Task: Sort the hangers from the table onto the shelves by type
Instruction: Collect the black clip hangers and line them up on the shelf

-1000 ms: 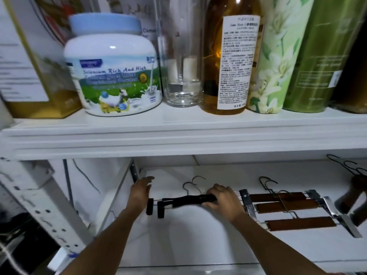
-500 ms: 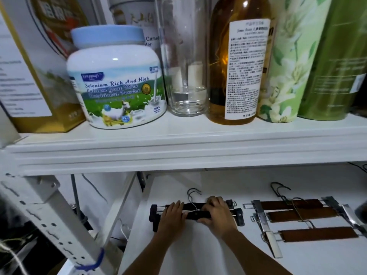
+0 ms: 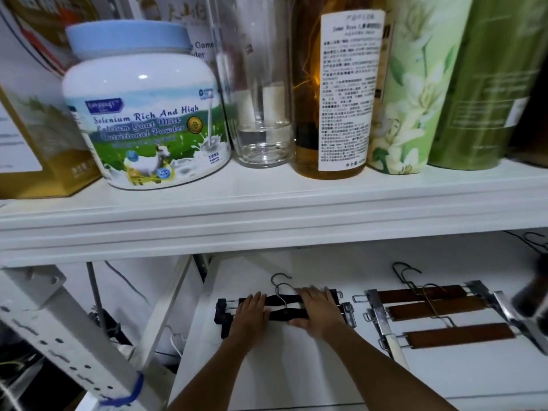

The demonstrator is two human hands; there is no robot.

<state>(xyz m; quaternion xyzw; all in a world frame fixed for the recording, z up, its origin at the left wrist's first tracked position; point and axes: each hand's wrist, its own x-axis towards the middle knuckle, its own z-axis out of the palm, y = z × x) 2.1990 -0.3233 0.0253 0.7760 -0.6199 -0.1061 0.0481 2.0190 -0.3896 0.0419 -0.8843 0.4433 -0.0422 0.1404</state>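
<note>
Two black clip hangers (image 3: 283, 313) lie side by side at the left end of the lower white shelf (image 3: 296, 366), wire hooks pointing to the back. My left hand (image 3: 252, 314) rests on their left half with its fingers laid flat across them. My right hand (image 3: 318, 311) covers their right half, fingers over the back hanger and thumb at the front hanger's near edge. To the right, apart from them, lie three brown wooden clip hangers (image 3: 436, 307) with metal clips.
The upper shelf (image 3: 267, 209) overhangs close above and holds a goat milk powder tub (image 3: 142, 114), a glass (image 3: 261, 99), an amber bottle (image 3: 335, 93) and green canisters (image 3: 415, 93). A perforated metal post (image 3: 59, 342) slants at lower left. A dark blurred object (image 3: 533, 292) sits at the far right.
My right hand brought a black hanger down beside the other one. My left hand moved from the shelf's left edge onto the pair. The camera came closer.
</note>
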